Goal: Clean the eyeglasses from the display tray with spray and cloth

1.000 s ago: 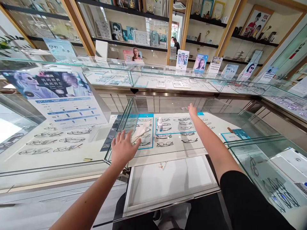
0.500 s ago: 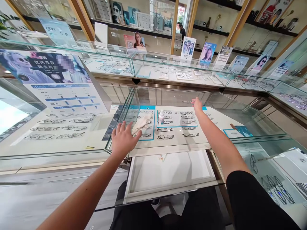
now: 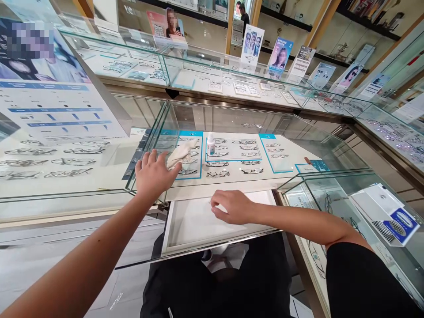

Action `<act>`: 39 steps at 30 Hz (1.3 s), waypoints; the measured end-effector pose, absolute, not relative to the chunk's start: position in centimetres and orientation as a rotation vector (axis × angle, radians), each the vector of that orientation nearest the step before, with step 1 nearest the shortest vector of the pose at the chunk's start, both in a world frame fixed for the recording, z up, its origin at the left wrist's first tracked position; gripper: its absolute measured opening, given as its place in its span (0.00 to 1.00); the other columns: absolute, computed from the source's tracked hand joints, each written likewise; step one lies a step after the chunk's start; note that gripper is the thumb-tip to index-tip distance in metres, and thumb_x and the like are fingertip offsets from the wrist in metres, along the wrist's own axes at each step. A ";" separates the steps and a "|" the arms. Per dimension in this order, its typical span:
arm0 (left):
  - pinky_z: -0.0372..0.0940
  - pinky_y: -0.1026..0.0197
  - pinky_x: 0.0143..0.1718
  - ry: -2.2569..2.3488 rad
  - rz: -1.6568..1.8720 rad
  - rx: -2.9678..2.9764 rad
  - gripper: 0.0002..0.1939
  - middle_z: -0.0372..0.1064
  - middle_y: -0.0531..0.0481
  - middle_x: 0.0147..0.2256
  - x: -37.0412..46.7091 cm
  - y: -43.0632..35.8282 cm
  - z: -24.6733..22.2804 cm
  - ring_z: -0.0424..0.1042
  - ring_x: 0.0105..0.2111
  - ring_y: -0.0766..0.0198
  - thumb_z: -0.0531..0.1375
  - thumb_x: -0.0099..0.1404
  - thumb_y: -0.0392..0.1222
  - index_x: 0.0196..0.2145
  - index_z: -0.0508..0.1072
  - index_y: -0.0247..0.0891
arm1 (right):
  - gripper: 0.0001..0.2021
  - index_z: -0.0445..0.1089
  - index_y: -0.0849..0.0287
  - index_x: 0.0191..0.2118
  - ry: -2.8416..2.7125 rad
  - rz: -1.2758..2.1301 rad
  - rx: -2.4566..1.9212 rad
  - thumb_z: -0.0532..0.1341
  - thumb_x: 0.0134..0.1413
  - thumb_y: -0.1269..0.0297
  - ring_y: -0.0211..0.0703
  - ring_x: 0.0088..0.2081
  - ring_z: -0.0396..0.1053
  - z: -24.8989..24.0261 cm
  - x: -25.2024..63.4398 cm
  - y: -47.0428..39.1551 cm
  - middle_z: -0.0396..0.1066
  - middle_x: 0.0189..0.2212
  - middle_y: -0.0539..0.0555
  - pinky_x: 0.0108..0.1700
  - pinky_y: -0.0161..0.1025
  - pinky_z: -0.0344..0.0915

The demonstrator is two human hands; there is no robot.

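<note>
My left hand (image 3: 155, 174) rests with spread fingers on the glass top of the display case, at its left end; it holds nothing. Beside its fingertips lies a crumpled cream cloth (image 3: 181, 153). A small white spray bottle (image 3: 210, 145) stands upright to the right of the cloth. Over the pulled-out white drawer (image 3: 188, 225) hovers my right hand (image 3: 233, 206), fingers curled and thumb apart, with nothing visible between them. The hand hides part of the drawer's inside. Under the glass, eyeglasses (image 3: 217, 174) lie in rows.
A large printed sign (image 3: 62, 97) stands at the left on the neighbouring case. On the right-hand case sits a white and blue box (image 3: 394, 218). Behind runs another glass counter with several upright cards (image 3: 252, 44). A person (image 3: 244, 17) is in the far background.
My right hand has drawn back from the far side of the glass top to above the drawer, its fingers curling. My left hand stays on the glass; the view has tilted down and turned right.
</note>
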State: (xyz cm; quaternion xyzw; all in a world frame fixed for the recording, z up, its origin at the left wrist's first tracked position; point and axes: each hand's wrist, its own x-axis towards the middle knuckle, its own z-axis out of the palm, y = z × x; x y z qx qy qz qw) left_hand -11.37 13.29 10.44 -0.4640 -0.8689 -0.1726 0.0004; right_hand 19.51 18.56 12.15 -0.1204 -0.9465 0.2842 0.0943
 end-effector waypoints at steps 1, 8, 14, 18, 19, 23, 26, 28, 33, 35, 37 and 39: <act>0.44 0.32 0.77 -2.727 -0.562 -1.483 0.45 0.50 0.32 0.78 -11.4 13.2 10.6 0.46 0.79 0.34 0.50 0.74 0.67 0.75 0.63 0.30 | 0.09 0.72 0.50 0.48 -2.889 0.762 -0.339 0.55 0.73 0.58 0.50 0.41 0.75 10.3 19.4 18.7 0.78 0.47 0.55 0.40 0.46 0.69; 0.44 0.29 0.76 -2.734 -0.543 -1.520 0.44 0.49 0.27 0.78 -11.2 12.9 11.4 0.45 0.79 0.33 0.51 0.77 0.66 0.75 0.61 0.29 | 0.23 0.70 0.59 0.66 -2.747 0.448 -0.940 0.59 0.69 0.61 0.61 0.66 0.67 0.9 19.2 30.3 0.68 0.69 0.66 0.68 0.55 0.66; 0.47 0.29 0.76 -2.735 -0.475 -1.496 0.45 0.50 0.27 0.78 -11.1 13.0 11.5 0.46 0.79 0.34 0.47 0.77 0.69 0.76 0.61 0.32 | 0.33 0.58 0.73 0.75 -2.484 0.274 -1.381 0.54 0.70 0.60 0.68 0.74 0.53 -1.1 22.7 41.4 0.52 0.79 0.72 0.76 0.61 0.50; 0.48 0.32 0.77 -2.738 -0.422 -1.443 0.46 0.52 0.31 0.77 -11.4 13.1 11.3 0.48 0.79 0.37 0.44 0.75 0.71 0.75 0.62 0.34 | 0.34 0.58 0.74 0.75 -2.225 0.150 -1.665 0.49 0.72 0.57 0.70 0.74 0.50 -1.4 25.7 46.8 0.52 0.79 0.71 0.75 0.63 0.48; 0.48 0.32 0.77 -2.739 -0.415 -1.439 0.47 0.52 0.31 0.77 -11.4 13.1 11.2 0.48 0.79 0.38 0.43 0.74 0.71 0.75 0.62 0.34 | 0.34 0.59 0.74 0.74 -2.157 0.131 -1.726 0.48 0.72 0.56 0.71 0.74 0.49 -1.5 26.3 48.0 0.52 0.79 0.72 0.75 0.64 0.47; 0.48 0.33 0.77 -2.760 -0.375 -1.417 0.49 0.51 0.33 0.78 -11.5 13.0 11.2 0.47 0.79 0.39 0.41 0.73 0.73 0.75 0.62 0.36 | 0.33 0.65 0.70 0.72 -1.942 0.109 -1.907 0.45 0.73 0.56 0.70 0.75 0.47 -2.3 27.7 52.7 0.54 0.78 0.70 0.75 0.67 0.46; 0.50 0.32 0.76 -2.744 -0.360 -1.406 0.49 0.52 0.33 0.78 -11.5 12.9 11.1 0.48 0.79 0.39 0.40 0.72 0.74 0.75 0.63 0.36 | 0.31 0.71 0.68 0.67 -1.901 0.120 -1.964 0.43 0.73 0.59 0.68 0.76 0.46 -3.0 28.4 55.8 0.57 0.77 0.67 0.76 0.66 0.43; 0.51 0.32 0.76 -2.722 -0.370 -1.404 0.49 0.53 0.33 0.77 -11.6 12.8 11.0 0.49 0.79 0.38 0.39 0.72 0.74 0.74 0.64 0.36 | 0.29 0.76 0.66 0.62 -1.917 0.128 -1.971 0.42 0.74 0.60 0.65 0.76 0.46 -3.6 28.8 57.5 0.60 0.76 0.65 0.76 0.64 0.42; 0.51 0.31 0.76 -2.743 -0.356 -1.389 0.50 0.53 0.34 0.77 -11.8 12.7 11.0 0.49 0.79 0.39 0.39 0.71 0.75 0.75 0.64 0.38 | 0.27 0.81 0.60 0.51 -2.009 0.169 -1.954 0.44 0.76 0.59 0.60 0.77 0.46 -4.9 29.8 60.4 0.66 0.73 0.62 0.77 0.63 0.37; 0.51 0.31 0.76 -2.769 -0.341 -1.382 0.51 0.53 0.34 0.77 -11.9 12.7 11.1 0.49 0.79 0.39 0.39 0.70 0.75 0.75 0.64 0.38 | 0.26 0.82 0.59 0.46 -2.042 0.190 -1.957 0.45 0.77 0.59 0.61 0.77 0.46 -5.3 30.2 61.2 0.68 0.72 0.62 0.77 0.64 0.34; 0.50 0.31 0.77 -2.786 -0.332 -1.382 0.51 0.53 0.34 0.78 -11.9 12.6 11.1 0.48 0.79 0.40 0.40 0.69 0.75 0.75 0.63 0.40 | 0.26 0.81 0.58 0.43 -2.068 0.208 -1.967 0.45 0.77 0.59 0.61 0.76 0.47 -5.5 30.4 61.9 0.69 0.70 0.63 0.76 0.66 0.33; 0.50 0.32 0.77 -2.787 -0.342 -1.382 0.50 0.52 0.35 0.78 -12.0 12.6 11.1 0.48 0.80 0.41 0.40 0.69 0.75 0.75 0.62 0.42 | 0.26 0.80 0.58 0.40 -2.086 0.219 -1.972 0.45 0.77 0.59 0.61 0.75 0.48 -5.6 30.5 62.5 0.71 0.68 0.65 0.76 0.67 0.33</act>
